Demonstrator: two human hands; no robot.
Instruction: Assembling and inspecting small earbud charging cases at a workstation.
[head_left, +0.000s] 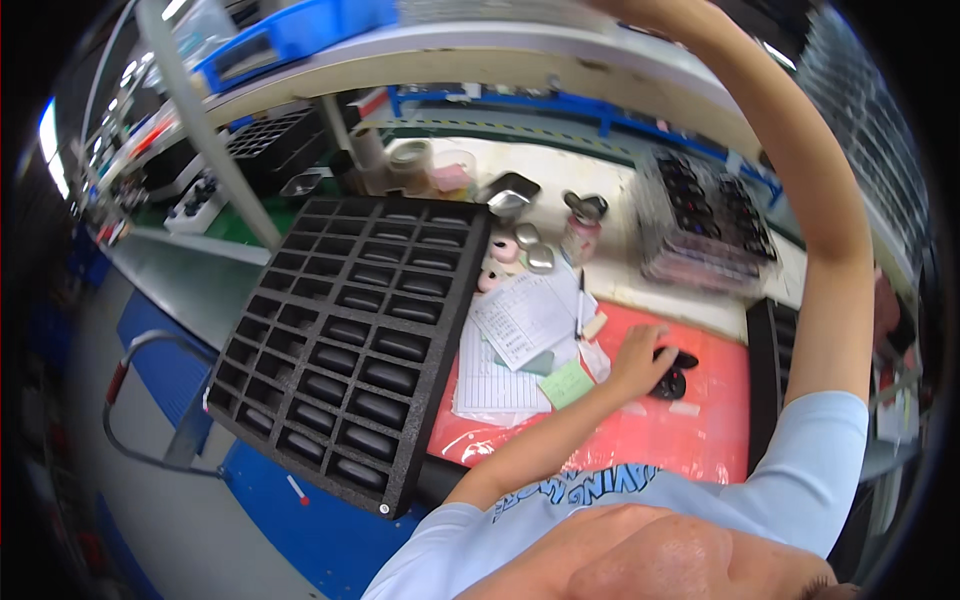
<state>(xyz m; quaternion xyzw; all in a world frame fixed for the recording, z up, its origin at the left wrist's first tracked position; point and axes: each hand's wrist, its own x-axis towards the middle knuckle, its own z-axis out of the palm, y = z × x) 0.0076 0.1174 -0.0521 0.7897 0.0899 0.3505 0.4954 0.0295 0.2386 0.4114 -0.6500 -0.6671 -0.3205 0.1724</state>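
Closest, at six o'clock, came the wearer's face (660, 568) and light-blue T-shirt (680, 492); the left hand (635, 368) had its fingers loosely bent at a glossy black, two-lobed case (668, 386) lying at its three o'clock on red sheeting (620, 437), though whether they pinched it I could not tell, and the right hand was beyond the top edge. Careless pressure might have skidded the case across that shiny surface. At nine, a sweeping elbow could have rumpled the loose papers (525, 320) or jolted the black foam tray (447, 345), which seemed to overhang the bench.
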